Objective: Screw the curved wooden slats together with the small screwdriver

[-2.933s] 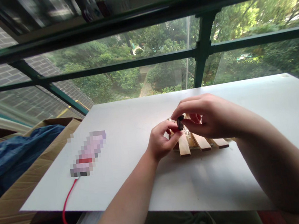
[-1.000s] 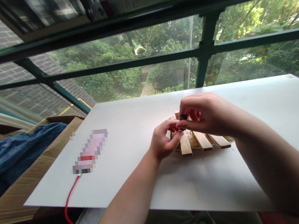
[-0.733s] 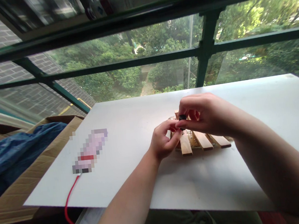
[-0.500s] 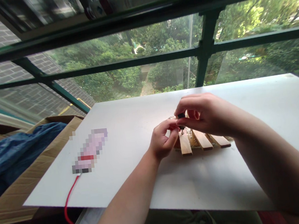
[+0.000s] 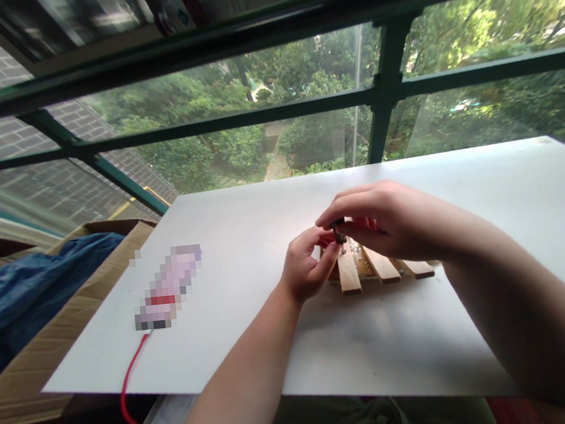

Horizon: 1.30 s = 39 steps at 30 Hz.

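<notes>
A short black-handled screwdriver (image 5: 339,234) stands nearly upright, its metal shaft meeting the top of the leftmost pale wooden slat (image 5: 350,277). From above, my right hand (image 5: 391,221) has its thumb and fingers closed round the handle. My left hand (image 5: 303,264) pinches lower down, thumb and forefinger against the tool near the slat. Two more slats, a middle one (image 5: 384,267) and a right one (image 5: 419,269), lie alongside over a brownish base that the hands partly hide. Small shiny bits show between the slats.
The white table (image 5: 237,256) carries a pixelated pinkish object (image 5: 172,282) on the left, with a red cable (image 5: 125,394) running off the edge. A cardboard box (image 5: 58,327) with blue cloth (image 5: 44,281) stands left. Behind are green-framed windows (image 5: 234,124).
My right hand's fingers have turned and slid left over the handle, and the screwdriver has tilted slightly left. My left hand stays nearly in place.
</notes>
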Tool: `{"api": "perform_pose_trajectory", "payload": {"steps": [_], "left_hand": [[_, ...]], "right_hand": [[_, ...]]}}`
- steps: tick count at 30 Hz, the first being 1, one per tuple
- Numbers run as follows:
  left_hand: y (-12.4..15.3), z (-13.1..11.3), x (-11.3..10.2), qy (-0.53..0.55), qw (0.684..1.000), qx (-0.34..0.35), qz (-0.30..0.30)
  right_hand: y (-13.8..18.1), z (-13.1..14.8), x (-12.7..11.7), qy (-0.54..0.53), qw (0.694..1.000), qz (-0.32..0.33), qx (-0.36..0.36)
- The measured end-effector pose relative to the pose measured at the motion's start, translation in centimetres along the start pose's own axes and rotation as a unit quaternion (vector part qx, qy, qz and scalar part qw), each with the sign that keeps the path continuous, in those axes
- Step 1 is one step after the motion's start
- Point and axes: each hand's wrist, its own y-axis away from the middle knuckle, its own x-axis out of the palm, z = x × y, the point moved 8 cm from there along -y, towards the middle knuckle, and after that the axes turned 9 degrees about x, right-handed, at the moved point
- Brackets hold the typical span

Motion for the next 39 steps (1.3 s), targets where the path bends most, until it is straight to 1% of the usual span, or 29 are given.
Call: {"api": "perform_pose_trajectory", "payload": {"steps": [3,7,12,16,19,23,25,29,32,35,39], "left_hand": [[0.0,-0.1,0.2,0.02,1.0,0.002,0.001],[0.2,0.3,0.3,0.051,0.998,-0.013,-0.016],[0.3,0.4,0.3,0.041,0.999,-0.016,-0.021],[0.2,0.4,0.4,0.064,0.998,-0.013,-0.015],[0.1,0.3,0.4,0.081,0.997,-0.016,-0.012],[0.2,0.6,0.8,0.119,0.992,-0.039,-0.001],[0.2,0.7,1.0,0.136,0.989,-0.05,0.006],[0.4,1.0,1.3,0.136,0.988,-0.067,0.009],[0.5,1.0,1.1,0.118,0.991,-0.068,0.008],[0.6,1.0,1.0,0.098,0.993,-0.061,0.01],[0.6,1.0,0.6,0.066,0.997,-0.046,-0.014]], "right_hand": [[-0.1,-0.3,-0.4,0.012,1.0,-0.015,0.022],[-0.3,-0.8,-0.6,0.033,0.997,-0.04,0.055],[-0.6,-1.3,-0.4,0.036,0.993,-0.075,0.081],[-0.6,-1.8,-0.4,0.056,0.989,-0.095,0.103],[-0.6,-1.5,-0.4,0.058,0.992,-0.079,0.083],[-0.2,-0.5,-0.9,-0.004,0.999,-0.046,0.025],[0.1,-0.4,-1.3,-0.016,0.999,-0.035,0.021],[0.3,-0.8,-1.9,0.001,0.999,-0.034,0.04],[0.3,-0.9,-2.1,0.012,0.997,-0.047,0.053],[0.2,-0.9,-2.2,0.016,0.995,-0.082,0.057],[0.0,-1.0,-2.2,0.023,0.99,-0.126,0.061]]}}
